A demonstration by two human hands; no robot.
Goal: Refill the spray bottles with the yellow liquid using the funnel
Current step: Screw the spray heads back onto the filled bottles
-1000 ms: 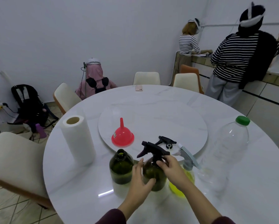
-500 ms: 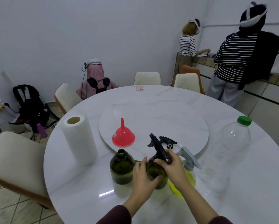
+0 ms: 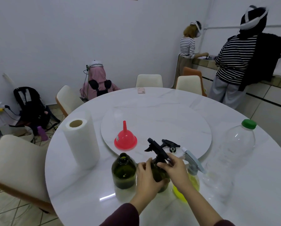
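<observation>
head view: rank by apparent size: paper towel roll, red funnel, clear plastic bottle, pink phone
Largest to smallest as they look:
1. clear plastic bottle
2. paper towel roll, close to the bottle, so that order is unsure
3. red funnel
4. pink phone, which is farthest, so it looks shrunk

I count three spray bottles near me on the table: two dark green ones, one open-necked [image 3: 123, 172] and one with its black trigger head [image 3: 159, 170], and one holding yellow liquid [image 3: 187, 185]. One loose black spray head [image 3: 170, 144] lies on the turntable. I see one red funnel [image 3: 125, 139], one paper towel roll [image 3: 81, 141], one large clear bottle with a green cap [image 3: 234, 154], one pink phone [image 3: 141, 90]. Four chairs, three other people.
</observation>
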